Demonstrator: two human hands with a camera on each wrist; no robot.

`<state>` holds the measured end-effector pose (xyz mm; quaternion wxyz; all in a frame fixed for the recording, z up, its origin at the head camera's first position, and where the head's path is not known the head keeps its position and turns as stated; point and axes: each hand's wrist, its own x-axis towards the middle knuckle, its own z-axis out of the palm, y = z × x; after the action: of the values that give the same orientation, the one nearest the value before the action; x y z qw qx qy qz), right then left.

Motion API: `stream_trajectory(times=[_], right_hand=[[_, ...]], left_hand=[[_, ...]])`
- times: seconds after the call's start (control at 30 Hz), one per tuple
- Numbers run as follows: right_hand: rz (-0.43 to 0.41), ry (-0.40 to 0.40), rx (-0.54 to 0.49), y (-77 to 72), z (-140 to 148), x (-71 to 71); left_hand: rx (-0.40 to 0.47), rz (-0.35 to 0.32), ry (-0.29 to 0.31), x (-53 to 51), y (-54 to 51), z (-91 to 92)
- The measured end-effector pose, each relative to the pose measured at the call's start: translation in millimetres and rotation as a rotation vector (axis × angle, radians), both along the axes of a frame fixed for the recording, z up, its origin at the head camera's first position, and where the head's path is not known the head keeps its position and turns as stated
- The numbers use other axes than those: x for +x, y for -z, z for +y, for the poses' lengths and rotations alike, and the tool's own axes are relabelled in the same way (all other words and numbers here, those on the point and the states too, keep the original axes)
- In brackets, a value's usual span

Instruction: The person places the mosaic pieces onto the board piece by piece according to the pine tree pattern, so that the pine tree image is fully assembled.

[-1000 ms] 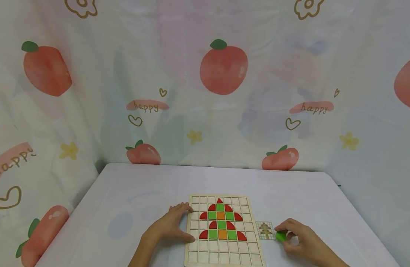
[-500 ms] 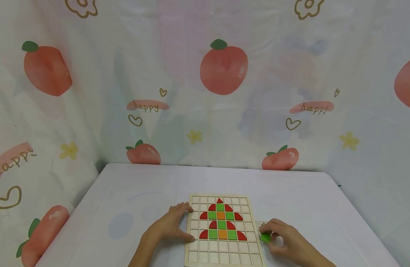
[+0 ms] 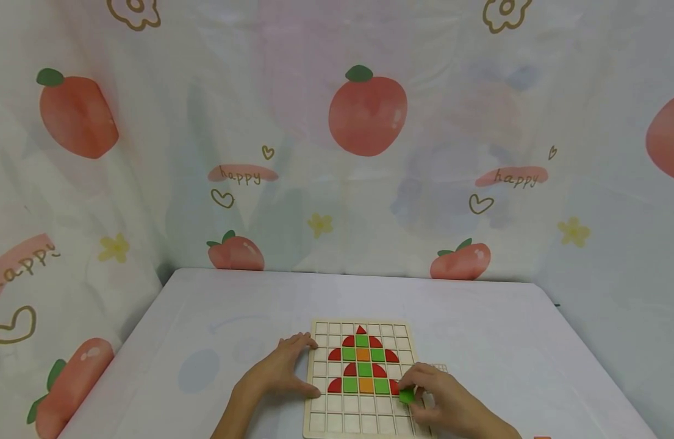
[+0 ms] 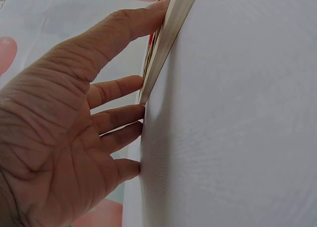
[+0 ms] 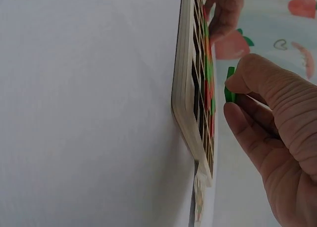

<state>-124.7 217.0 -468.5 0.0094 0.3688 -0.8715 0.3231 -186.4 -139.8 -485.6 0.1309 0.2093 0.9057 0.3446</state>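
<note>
A wooden grid board [image 3: 353, 422] lies on the table, with red, green and orange tiles set in its cells in a tree shape. My left hand [image 3: 282, 369] rests against the board's left edge, thumb and fingers spread and fairly straight. Between thumb and fingers my right hand [image 3: 443, 396] pinches a green tile [image 3: 406, 396]. That tile is over the board's right side, just below the rightmost red tile. In the right wrist view the green tile [image 5: 230, 85] is held apart from the board's surface.
A small printed pattern card [image 3: 440, 367] lies right of the board, mostly covered by my right hand. An orange piece [image 3: 542, 437] just shows at the bottom edge. The white table [image 3: 249, 299] backs onto a fruit-print curtain [image 3: 342, 195].
My right hand has carried the green tile leftward, past the pattern card and over the board's right side. An orange piece has come into view at the bottom. The left hand stays put.
</note>
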Motion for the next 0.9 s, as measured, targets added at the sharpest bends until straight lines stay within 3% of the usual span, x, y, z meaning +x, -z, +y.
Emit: stream_trajectory(times=[0.2, 0.33, 0.63, 0.9], right_hand=[[-0.138, 0.038, 0.006, 1.6, -19.7, 3.6], [-0.211, 0.014, -0.003, 4.1, -32.9, 4.3], [-0.143, -0.052, 0.073, 5.7, -49.8, -0.7], [-0.051, -0.15, 0.04, 6.0, -54.2, -3.5]], left_hand=[[-0.006, 0.003, -0.005, 0.8, -0.2, -0.2], [-0.004, 0.009, 0.001, 0.6, -1.1, -0.1], [-0.004, 0.017, 0.011, -1.8, -0.5, -0.1], [-0.004, 0.012, 0.006, -1.2, 1.5, -0.6]])
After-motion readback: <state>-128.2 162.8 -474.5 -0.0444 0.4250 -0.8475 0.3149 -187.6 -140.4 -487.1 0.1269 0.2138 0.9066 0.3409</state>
